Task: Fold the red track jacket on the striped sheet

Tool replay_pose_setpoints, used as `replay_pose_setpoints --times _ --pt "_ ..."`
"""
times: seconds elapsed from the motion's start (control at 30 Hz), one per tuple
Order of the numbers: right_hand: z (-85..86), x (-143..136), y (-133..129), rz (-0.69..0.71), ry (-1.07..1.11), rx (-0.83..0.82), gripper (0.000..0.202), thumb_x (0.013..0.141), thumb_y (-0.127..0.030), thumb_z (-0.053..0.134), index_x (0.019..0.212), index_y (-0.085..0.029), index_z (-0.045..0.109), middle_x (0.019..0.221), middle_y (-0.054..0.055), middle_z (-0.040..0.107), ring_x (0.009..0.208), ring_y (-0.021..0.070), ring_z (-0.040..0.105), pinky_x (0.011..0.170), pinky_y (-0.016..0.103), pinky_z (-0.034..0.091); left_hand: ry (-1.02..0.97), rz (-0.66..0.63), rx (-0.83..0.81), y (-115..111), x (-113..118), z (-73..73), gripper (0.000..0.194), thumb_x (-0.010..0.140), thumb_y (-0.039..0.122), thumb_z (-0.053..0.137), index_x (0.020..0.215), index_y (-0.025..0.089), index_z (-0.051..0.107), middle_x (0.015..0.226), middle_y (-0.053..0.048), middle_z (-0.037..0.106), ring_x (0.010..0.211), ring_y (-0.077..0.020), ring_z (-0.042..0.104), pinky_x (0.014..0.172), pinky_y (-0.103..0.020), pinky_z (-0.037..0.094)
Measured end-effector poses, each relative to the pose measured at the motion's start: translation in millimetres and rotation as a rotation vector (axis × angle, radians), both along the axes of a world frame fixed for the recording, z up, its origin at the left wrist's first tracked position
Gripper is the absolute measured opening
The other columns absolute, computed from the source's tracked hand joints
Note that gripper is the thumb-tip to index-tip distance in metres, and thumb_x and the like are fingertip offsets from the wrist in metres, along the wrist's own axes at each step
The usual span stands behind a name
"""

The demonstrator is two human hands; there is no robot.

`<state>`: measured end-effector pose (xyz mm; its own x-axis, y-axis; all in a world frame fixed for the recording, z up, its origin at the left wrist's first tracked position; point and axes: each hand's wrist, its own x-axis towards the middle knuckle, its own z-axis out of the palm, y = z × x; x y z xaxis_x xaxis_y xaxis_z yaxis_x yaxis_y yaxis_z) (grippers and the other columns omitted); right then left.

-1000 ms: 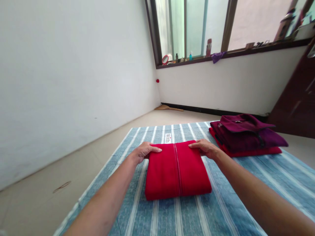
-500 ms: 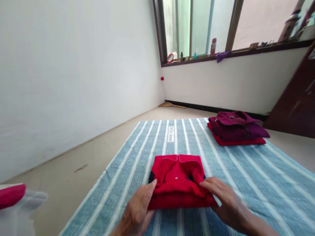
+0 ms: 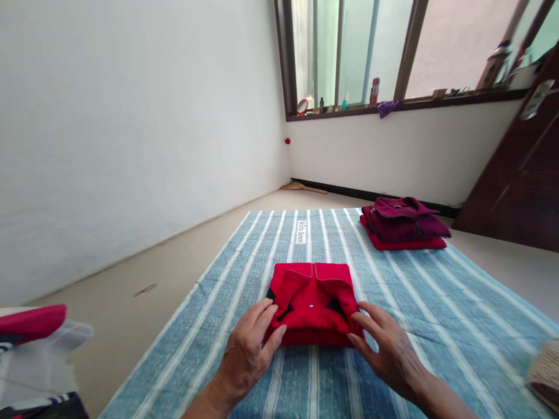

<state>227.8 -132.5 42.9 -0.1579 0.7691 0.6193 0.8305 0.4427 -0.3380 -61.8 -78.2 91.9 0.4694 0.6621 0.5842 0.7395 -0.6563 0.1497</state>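
Observation:
A folded red jacket or shirt (image 3: 311, 291) with a collar, a small white mark below it and dark side patches lies on the striped bedcover (image 3: 244, 279). My left hand (image 3: 247, 346) takes hold of its left front edge, thumb on top and fingers along the side. At the right front edge, my right hand (image 3: 386, 346) grips in the same way, fingers curved and thumb low. The undersides of both edges are hidden.
A folded maroon garment (image 3: 399, 220) rests on a red one (image 3: 408, 243) at the far right. A beige woven item (image 3: 545, 375) shows at the right edge. Bottom left, more clothes (image 3: 32, 323) lie with white mesh-like material (image 3: 41, 364). The door (image 3: 515, 169) stands far right.
The view has turned slightly right. The red garment sits flatter and a little farther from me. My fingers have shifted forward along its sides; a beige item has entered at the right.

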Motion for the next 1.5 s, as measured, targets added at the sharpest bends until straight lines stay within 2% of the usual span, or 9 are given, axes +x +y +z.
replay_pose_setpoints --times 0.13,0.27,0.47,0.57,0.63,0.77,1.07,1.27,1.5 --pt "6.0 -11 9 -0.074 0.036 0.066 0.018 0.088 -0.027 0.051 0.103 -0.021 0.059 0.109 0.011 0.061 0.099 0.0236 0.060 0.083 0.039 0.052 0.118 -0.122 -0.041 -3 35 17.6 0.030 0.083 0.018 0.052 0.111 0.021 0.059 0.120 -0.012 0.060 0.112 -0.0263 0.057 0.096 -0.043 0.048" --pt "15.3 -21 20 -0.108 0.043 0.128 0.021 0.088 -0.022 0.048 0.105 -0.020 0.059 0.104 0.010 0.063 0.096 0.0229 0.060 0.083 0.038 0.050 0.249 -0.206 -0.172 -1 62 16.4 0.038 0.076 0.018 0.060 0.113 0.021 0.056 0.126 -0.012 0.057 0.117 -0.0280 0.053 0.098 -0.049 0.045" --pt "18.3 -32 35 -0.124 -0.013 0.096 0.021 0.087 -0.016 0.044 0.102 -0.019 0.058 0.096 0.009 0.063 0.090 0.0220 0.058 0.081 0.035 0.047 0.282 -0.130 -0.284 -2 73 5.2 0.022 0.077 0.027 0.062 0.098 0.020 0.062 0.121 -0.009 0.061 0.112 -0.0287 0.055 0.099 -0.049 0.043" --pt "14.5 -35 40 -0.126 -0.002 0.075 0.021 0.086 -0.015 0.045 0.102 -0.019 0.058 0.093 0.008 0.063 0.087 0.0212 0.058 0.078 0.033 0.047 0.312 -0.085 -0.319 -3 79 10.7 0.014 0.083 0.028 0.054 0.088 0.019 0.063 0.106 -0.009 0.065 0.101 -0.0266 0.059 0.092 -0.045 0.047" --pt "13.4 -38 43 -0.119 0.005 0.076 0.021 0.085 -0.014 0.045 0.100 -0.020 0.058 0.091 0.007 0.063 0.084 0.0206 0.058 0.076 0.032 0.047 0.367 -0.050 -0.356 2 87 17.0 0.022 0.088 0.028 0.045 0.080 0.018 0.063 0.091 -0.010 0.067 0.090 -0.0245 0.061 0.082 -0.041 0.050" --pt "15.6 -41 51 -0.095 0.025 0.045 0.020 0.084 -0.015 0.046 0.096 -0.020 0.060 0.088 0.006 0.063 0.081 0.0195 0.059 0.071 0.030 0.046 0.415 0.056 -0.422 21 106 22.4 0.021 0.088 0.022 0.040 0.085 0.018 0.060 0.080 -0.010 0.066 0.078 -0.0233 0.064 0.069 -0.035 0.050" --pt "21.6 -32 76 -0.021 0.222 -0.191 0.023 0.089 -0.019 0.041 0.085 -0.021 0.063 0.075 0.003 0.064 0.068 0.0166 0.060 0.064 0.026 0.044 0.162 0.086 -0.215 26 108 -18.7 0.021 0.089 0.019 0.037 0.085 0.021 0.058 0.081 -0.008 0.063 0.080 -0.0247 0.059 0.073 -0.039 0.049" --pt "23.1 -31 89 0.041 0.385 -0.187 0.020 0.088 -0.023 0.046 0.093 -0.021 0.065 0.078 0.003 0.066 0.071 0.0172 0.062 0.066 0.026 0.045 -0.012 0.016 -0.125 25 104 -37.5 0.025 0.089 0.016 0.038 0.106 0.019 0.056 0.086 -0.009 0.063 0.080 -0.0244 0.060 0.075 -0.040 0.052" --pt "4.6 -37 81 0.079 0.513 -0.194 0.018 0.089 -0.027 0.046 0.086 -0.022 0.063 0.073 0.002 0.062 0.065 0.0156 0.058 0.062 0.025 0.045 -0.035 -0.013 -0.070 26 101 -45.6 0.043 0.087 0.016 0.040 0.130 0.018 0.042 0.101 -0.012 0.064 0.092 -0.0261 0.062 0.083 -0.042 0.054"
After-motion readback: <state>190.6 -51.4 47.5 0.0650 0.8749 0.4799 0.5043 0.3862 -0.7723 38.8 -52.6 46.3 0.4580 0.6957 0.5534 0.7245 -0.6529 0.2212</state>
